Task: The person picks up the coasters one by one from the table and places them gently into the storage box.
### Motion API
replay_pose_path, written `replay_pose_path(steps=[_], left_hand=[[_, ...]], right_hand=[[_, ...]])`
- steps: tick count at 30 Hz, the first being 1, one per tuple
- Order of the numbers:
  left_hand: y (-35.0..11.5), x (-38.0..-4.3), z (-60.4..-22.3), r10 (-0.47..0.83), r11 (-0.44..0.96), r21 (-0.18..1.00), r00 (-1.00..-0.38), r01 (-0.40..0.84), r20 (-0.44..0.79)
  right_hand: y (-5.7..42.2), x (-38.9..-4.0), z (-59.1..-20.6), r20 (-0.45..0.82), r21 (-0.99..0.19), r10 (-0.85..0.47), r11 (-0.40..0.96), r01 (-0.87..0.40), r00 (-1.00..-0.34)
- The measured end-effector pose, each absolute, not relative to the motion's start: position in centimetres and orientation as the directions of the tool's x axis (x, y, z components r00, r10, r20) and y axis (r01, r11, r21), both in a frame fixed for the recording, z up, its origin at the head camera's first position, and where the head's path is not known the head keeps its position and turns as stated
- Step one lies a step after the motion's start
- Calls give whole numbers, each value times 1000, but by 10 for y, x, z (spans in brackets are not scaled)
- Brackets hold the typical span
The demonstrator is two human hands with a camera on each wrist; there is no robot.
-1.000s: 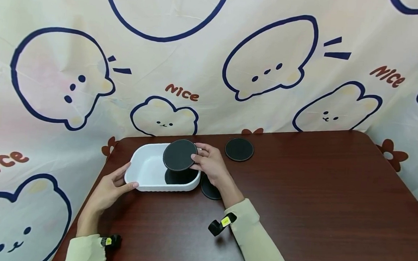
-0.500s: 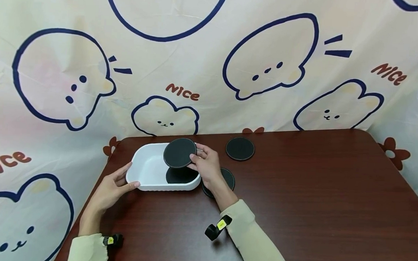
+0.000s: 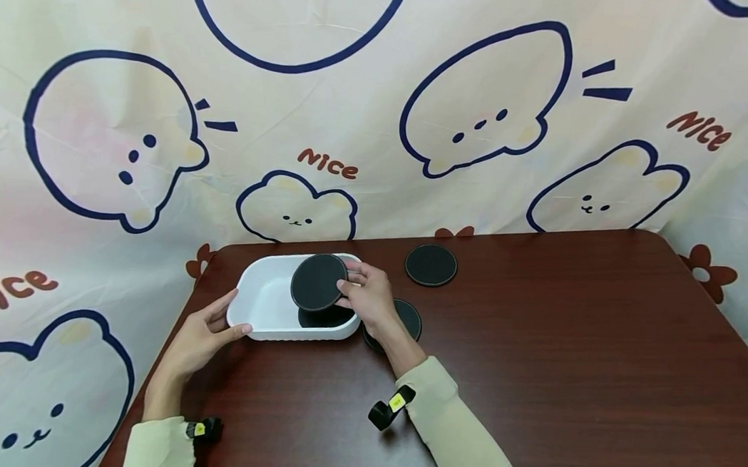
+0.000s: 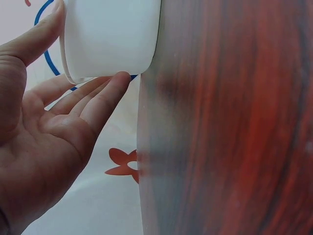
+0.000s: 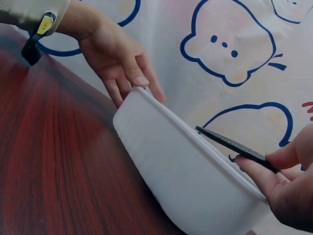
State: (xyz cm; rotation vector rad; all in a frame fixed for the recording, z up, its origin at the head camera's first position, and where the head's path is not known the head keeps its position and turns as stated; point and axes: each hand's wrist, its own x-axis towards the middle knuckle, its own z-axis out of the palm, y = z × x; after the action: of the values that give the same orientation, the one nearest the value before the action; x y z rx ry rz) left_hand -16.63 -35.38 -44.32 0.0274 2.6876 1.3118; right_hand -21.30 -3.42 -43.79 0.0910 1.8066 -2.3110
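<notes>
From here I count four black discs (image 3: pixel 318 282), one pinched in my right hand (image 3: pixel 372 298); my left hand (image 3: pixel 197 338) grips one white tray (image 3: pixel 267 302). The backdrop (image 3: pixel 368 119) reads "Nice" thrice.

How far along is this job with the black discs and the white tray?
Partway, it seems, if the white tray is being filled. Done: one black disc appears to lie inside it. In hand: the right hand holds a second disc above it, while the left hand grips its end. Left: the far disc and partly hidden near disc sit on the table.
</notes>
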Motion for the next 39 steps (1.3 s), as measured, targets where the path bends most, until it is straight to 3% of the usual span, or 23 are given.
replay_pose_path(steps=[6,13,29,39], left_hand=[[-354,-167,-443,87,604,796,-988,-50,-128],[-353,-166,-442,91,595,802,-988,-45,-122],[-351,-166,-440,97,600,799,-988,-36,-117],[-351,-166,-440,80,631,774,-989,-48,-127]], right_hand=[[-34,-211,-436,-146,-980,-92,-124,156,-985],[-37,-207,-436,-49,-994,-63,106,42,-997],[-32,-204,-426,107,-870,-136,468,-159,-985],[1,-208,-419,139,-854,-202,471,-220,-970]])
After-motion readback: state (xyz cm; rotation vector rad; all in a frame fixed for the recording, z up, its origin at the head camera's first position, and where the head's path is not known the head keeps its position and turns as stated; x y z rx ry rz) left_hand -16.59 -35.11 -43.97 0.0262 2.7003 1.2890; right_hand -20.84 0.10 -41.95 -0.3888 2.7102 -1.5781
